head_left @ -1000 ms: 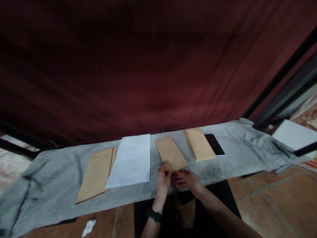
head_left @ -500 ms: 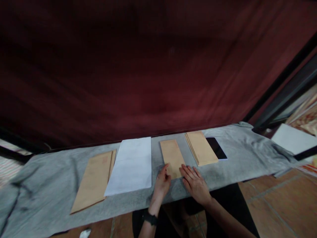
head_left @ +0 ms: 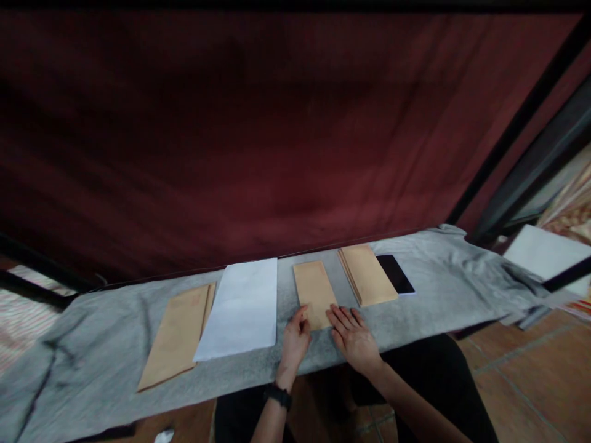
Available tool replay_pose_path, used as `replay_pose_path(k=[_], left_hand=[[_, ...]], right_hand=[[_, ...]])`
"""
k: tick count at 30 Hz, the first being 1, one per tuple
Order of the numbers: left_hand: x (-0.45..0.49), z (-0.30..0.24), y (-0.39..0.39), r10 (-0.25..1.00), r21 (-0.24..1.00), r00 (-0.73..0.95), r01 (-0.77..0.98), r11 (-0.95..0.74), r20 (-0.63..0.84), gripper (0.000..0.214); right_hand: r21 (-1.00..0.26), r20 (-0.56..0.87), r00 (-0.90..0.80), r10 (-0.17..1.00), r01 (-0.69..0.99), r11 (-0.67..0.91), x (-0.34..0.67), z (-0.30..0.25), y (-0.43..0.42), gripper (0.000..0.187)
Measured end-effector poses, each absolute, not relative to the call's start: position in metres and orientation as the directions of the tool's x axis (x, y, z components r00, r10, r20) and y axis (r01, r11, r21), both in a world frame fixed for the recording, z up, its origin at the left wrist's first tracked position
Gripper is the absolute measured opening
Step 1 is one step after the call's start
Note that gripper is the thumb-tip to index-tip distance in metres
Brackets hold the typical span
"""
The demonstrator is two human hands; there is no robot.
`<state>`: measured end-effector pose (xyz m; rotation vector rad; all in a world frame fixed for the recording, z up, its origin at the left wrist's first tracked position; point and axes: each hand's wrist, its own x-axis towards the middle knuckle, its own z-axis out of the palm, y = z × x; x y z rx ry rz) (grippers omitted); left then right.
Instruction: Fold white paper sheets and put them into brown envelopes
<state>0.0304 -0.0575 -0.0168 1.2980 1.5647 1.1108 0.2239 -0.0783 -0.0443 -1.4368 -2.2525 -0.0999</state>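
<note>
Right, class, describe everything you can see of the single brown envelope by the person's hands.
The single brown envelope is a plain tan paper oblong, lying flat and lengthwise on the grey cloth, between the white sheet and a stack of envelopes. The left hand and right hand touch its near end.

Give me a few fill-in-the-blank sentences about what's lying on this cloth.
The left hand and right hand rest at the single envelope's ____ end.
The white sheet lies on that envelope's ____ side.
The dark phone lies beside the envelope stack, on its ____ side.
The black wristband is on the ____ wrist.
Missing words: near, left, right, left.
</note>
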Motion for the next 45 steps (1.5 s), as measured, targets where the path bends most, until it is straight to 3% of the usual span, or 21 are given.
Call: replay_pose_path(k=[16,30,35,40,45], left_hand=[[0.03,-0.024,-0.055,0.99,0.961,-0.116,0.252,0.112,-0.084,0.034],[0.032,-0.029,-0.049,0.974,0.973,-0.143,0.122,0.194,-0.176,0.033],[0.028,-0.024,-0.034,0.953,0.959,-0.147,0.067,0.276,-0.264,0.035],[0.03,-0.023,-0.02,0.947,0.952,-0.134,0.057,0.301,-0.291,0.034],[0.036,-0.029,-0.022,0.948,0.928,-0.155,0.212,0.308,-0.279,0.033]], right_hand=[[-0.179,0.462,-0.326,0.825,0.876,0.447,0.222,-0.046,-0.078,0.045],[-0.172,0.384,-0.411,0.827,0.848,0.502,0.232,-0.055,-0.072,0.046],[-0.326,0.325,-0.438,0.838,0.78,0.534,0.242,-0.044,-0.051,0.04],[-0.521,0.341,-0.352,0.872,0.701,0.487,0.243,-0.023,-0.004,0.043],[-0.519,0.311,-0.403,0.861,0.686,0.509,0.221,-0.027,0.001,0.052]])
